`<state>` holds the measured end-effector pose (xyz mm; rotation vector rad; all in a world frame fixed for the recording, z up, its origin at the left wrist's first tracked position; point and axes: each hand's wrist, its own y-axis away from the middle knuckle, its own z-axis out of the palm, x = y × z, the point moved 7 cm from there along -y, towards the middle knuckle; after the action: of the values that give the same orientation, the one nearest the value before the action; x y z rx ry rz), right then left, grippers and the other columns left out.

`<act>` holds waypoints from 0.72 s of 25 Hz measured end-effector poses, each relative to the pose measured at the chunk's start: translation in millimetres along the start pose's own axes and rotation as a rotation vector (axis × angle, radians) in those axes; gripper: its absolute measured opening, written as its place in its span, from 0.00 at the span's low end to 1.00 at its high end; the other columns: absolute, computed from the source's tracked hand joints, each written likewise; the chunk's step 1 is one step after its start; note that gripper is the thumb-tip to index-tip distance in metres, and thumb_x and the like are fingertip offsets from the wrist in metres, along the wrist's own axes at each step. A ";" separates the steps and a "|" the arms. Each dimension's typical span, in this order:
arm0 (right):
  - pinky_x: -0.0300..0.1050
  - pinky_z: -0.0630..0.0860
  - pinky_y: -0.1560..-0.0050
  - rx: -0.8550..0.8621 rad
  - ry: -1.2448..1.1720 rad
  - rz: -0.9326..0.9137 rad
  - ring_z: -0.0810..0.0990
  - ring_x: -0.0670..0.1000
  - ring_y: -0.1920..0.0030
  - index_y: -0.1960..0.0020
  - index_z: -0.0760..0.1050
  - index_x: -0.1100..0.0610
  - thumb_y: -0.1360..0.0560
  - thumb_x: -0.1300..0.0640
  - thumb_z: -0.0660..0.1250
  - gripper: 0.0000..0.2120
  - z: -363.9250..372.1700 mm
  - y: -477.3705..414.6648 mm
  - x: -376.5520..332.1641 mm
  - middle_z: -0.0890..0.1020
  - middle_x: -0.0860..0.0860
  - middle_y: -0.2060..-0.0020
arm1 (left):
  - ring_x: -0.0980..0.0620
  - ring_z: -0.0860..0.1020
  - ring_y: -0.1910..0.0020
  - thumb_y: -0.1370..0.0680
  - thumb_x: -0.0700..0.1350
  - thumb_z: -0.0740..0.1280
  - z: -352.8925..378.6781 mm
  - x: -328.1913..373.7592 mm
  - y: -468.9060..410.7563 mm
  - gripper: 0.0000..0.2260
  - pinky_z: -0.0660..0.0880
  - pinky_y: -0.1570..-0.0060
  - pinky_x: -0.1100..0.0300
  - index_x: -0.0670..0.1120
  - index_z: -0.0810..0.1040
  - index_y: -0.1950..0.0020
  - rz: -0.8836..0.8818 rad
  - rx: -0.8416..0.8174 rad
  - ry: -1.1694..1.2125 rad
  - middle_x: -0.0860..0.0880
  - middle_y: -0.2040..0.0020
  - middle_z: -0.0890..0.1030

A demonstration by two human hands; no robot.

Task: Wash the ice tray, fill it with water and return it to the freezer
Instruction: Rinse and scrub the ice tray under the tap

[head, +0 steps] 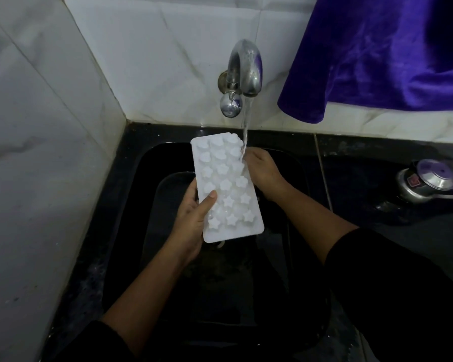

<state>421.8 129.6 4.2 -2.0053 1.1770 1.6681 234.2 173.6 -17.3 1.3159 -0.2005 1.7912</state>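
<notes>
A white ice tray [226, 189] with star- and flower-shaped moulds is held over the black sink [296, 173], its bumpy underside facing up. My left hand [194, 218] grips its near left edge, thumb on top. My right hand [262, 171] is at the tray's far right edge, fingers against or behind it. Water runs from the steel tap [243, 71] onto the tray's far right corner and my right hand.
White marble-look tiles cover the left wall and the back wall. A purple cloth [377, 53] hangs at the upper right. A steel pressure cooker [429, 181] lies on the dark counter to the right of the sink.
</notes>
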 end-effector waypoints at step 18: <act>0.52 0.85 0.50 0.299 -0.530 0.236 0.87 0.54 0.49 0.39 0.79 0.57 0.17 0.41 0.63 0.20 -45.8 38.7 33.5 0.86 0.53 0.47 | 0.48 0.87 0.50 0.13 0.48 0.61 31.7 -17.1 -13.7 0.12 0.83 0.58 0.54 0.47 0.81 0.37 -0.034 0.072 -0.212 0.47 0.46 0.87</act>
<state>425.2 61.3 -2.2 -1.1812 1.3850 1.8394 267.0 154.0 -22.9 1.5528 -0.2301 1.6427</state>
